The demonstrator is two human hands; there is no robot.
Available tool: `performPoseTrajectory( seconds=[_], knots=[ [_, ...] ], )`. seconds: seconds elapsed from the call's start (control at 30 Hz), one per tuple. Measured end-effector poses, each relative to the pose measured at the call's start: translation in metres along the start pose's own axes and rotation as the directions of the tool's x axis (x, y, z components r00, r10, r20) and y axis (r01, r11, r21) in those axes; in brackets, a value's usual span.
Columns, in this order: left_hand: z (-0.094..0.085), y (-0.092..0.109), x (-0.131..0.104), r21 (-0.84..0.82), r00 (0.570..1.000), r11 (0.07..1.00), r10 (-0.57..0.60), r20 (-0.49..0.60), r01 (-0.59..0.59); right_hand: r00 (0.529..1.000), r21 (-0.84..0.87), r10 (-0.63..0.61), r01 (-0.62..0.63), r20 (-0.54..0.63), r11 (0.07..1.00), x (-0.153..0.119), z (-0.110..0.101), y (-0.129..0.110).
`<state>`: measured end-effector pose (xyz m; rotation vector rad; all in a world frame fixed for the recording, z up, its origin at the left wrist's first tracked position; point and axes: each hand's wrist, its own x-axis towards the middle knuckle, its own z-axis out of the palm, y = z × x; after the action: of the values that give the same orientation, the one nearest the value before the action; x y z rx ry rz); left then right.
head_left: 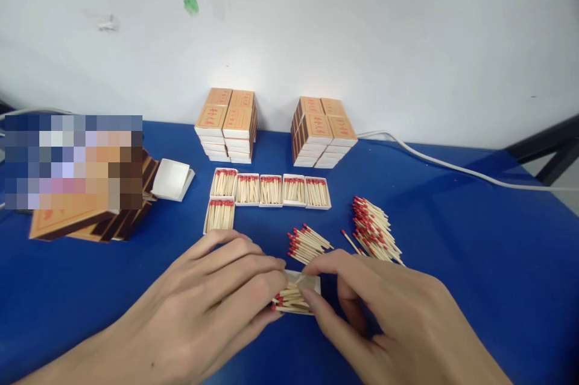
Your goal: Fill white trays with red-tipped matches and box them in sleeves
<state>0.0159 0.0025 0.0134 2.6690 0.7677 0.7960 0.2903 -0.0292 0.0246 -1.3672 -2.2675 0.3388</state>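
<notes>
A white matchbox tray [316, 284] lies in front of me, partly filled with red-tipped matches [292, 300]. My left hand [235, 291] curls around the tray's left end and covers that side. With thumb and forefinger, my right hand [362, 300] pinches pale match ends inside the tray's right part. Just beyond the tray is a small bunch of loose matches [310, 244]. A bigger heap of matches [373, 229] lies beyond my right hand. Filled trays [271, 204] form a row farther back, with one more filled tray [219, 216] in front of its left end.
Two stacks of closed matchboxes, a left stack [226, 125] and a right stack [322, 131], stand against the white wall [384, 41]. At left, empty white trays [172, 180] lie beside piled matchbox sleeves [72, 216], partly pixelated. A white cable [443, 165] crosses the blue table [474, 240].
</notes>
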Motion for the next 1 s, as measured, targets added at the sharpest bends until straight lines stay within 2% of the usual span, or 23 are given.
performPoseTrajectory(
  seconds=[0.17,0.27,0.4,0.53,0.7,0.87,1.0],
  knots=[
    [0.001,0.001,0.000,0.014,1.000,1.000,-0.006,-0.012,0.007,1.000,0.009,0.002,-0.002,0.014,1.000,-0.002,0.000,-0.002],
    [-0.001,0.000,-0.003,0.021,0.999,0.999,-0.039,0.015,0.039,1.000,0.001,0.000,0.000,0.006,1.000,-0.003,-0.001,-0.002],
    [-0.003,-0.001,-0.010,0.061,0.995,0.993,-0.102,-0.004,0.102,1.000,-0.006,0.013,-0.013,-0.004,1.000,-0.002,-0.003,-0.001],
    [-0.006,0.000,-0.012,0.058,0.996,0.994,-0.089,0.018,0.088,1.000,-0.050,-0.022,0.022,0.001,0.999,-0.002,-0.002,0.001],
    [-0.008,0.006,-0.009,0.044,0.992,0.996,-0.082,0.097,0.078,0.995,-0.033,-0.079,0.081,0.062,0.996,-0.002,0.002,-0.001],
    [-0.006,0.006,-0.009,-0.009,0.990,0.995,-0.103,0.100,0.104,0.986,-0.011,-0.054,0.056,0.158,0.998,-0.003,0.003,-0.003],
    [-0.008,0.004,-0.007,-0.028,0.990,0.993,-0.111,0.085,0.113,0.985,0.009,-0.042,0.041,0.165,0.999,-0.005,0.006,-0.001]
  ],
)
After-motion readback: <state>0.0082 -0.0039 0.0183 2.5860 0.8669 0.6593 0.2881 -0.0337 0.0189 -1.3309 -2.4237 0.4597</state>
